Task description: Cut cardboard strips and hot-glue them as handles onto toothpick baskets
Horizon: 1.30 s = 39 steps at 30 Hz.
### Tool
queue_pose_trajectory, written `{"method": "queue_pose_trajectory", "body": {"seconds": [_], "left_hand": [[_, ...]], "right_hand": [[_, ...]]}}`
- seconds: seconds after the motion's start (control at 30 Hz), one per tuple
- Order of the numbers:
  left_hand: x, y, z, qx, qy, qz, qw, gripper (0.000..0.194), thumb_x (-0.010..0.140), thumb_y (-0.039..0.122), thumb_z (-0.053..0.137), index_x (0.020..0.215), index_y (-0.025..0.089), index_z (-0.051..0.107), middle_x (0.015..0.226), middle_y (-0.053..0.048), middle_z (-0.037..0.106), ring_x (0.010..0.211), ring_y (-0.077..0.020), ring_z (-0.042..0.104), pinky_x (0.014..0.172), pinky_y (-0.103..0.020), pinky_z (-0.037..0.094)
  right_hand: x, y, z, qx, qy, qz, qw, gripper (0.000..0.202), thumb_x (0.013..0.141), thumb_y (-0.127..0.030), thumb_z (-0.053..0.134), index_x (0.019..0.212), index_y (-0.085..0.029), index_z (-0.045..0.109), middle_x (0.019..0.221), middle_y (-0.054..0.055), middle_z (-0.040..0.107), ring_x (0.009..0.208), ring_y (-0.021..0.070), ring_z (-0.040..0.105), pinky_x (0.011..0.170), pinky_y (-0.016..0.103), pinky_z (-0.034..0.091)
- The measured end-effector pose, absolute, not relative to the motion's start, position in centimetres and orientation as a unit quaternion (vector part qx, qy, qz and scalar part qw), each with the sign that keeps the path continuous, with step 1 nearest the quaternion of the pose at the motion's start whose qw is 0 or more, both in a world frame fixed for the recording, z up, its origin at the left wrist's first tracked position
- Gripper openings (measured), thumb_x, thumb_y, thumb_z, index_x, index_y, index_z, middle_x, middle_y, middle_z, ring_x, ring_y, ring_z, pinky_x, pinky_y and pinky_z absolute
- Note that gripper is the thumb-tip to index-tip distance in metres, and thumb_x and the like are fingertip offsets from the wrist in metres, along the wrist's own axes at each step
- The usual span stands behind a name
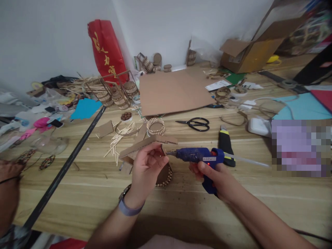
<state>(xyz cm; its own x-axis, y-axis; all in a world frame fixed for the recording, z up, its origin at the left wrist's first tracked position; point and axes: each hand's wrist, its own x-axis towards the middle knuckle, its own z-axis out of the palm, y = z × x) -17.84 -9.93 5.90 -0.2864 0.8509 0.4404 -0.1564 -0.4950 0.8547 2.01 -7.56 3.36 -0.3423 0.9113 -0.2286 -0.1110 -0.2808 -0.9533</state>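
Observation:
My right hand (207, 173) is wrapped round the grip of a blue glue gun (194, 155), its red light showing and a clear glue stick (251, 161) out of the back. The nozzle points left, at or almost touching a small brown cardboard piece (163, 150) pinched in my left hand (149, 162). Under that hand lies a dark round base edged with short sticks (166, 174), partly hidden. Just behind my left fingers is a folded cardboard strip (147, 142). A ring of short sticks (156, 126) stands beyond it.
Black scissors (198, 123) and a utility knife (226, 147) lie right of centre. Loose sticks (119, 136) are scattered left, near a bowl of brown beads (126, 116). A large cardboard sheet (173, 91) lies behind. Another person's arm (9, 193) shows at the left edge.

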Motion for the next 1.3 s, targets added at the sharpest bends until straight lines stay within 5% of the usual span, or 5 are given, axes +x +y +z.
{"method": "queue_pose_trajectory", "body": {"seconds": [0.27, 1.3], "left_hand": [[-17.83, -10.0, 5.83, 0.479, 0.383, 0.713, 0.339, 0.032, 0.075, 0.026, 0.09, 0.104, 0.027, 0.076, 0.086, 0.002, 0.075, 0.077, -0.0116, 0.069, 0.071, -0.023, 0.059], [-17.35, -10.27, 5.87, 0.495, 0.397, 0.679, 0.369, 0.025, 0.076, 0.031, 0.089, 0.095, 0.023, 0.076, 0.081, 0.0, 0.076, 0.076, -0.0143, 0.071, 0.07, -0.025, 0.059]], "right_hand": [[2.39, -7.58, 2.96, -0.429, -0.493, 0.656, 0.378, 0.061, 0.068, -0.081, 0.074, 0.066, -0.021, 0.062, 0.063, 0.003, 0.06, 0.057, 0.0148, 0.048, 0.055, 0.031, 0.036], [2.51, -7.57, 3.69, -0.417, -0.482, 0.648, 0.416, 0.063, 0.061, -0.083, 0.077, 0.069, -0.022, 0.064, 0.057, 0.0, 0.053, 0.053, 0.0133, 0.044, 0.048, 0.029, 0.037]]}}
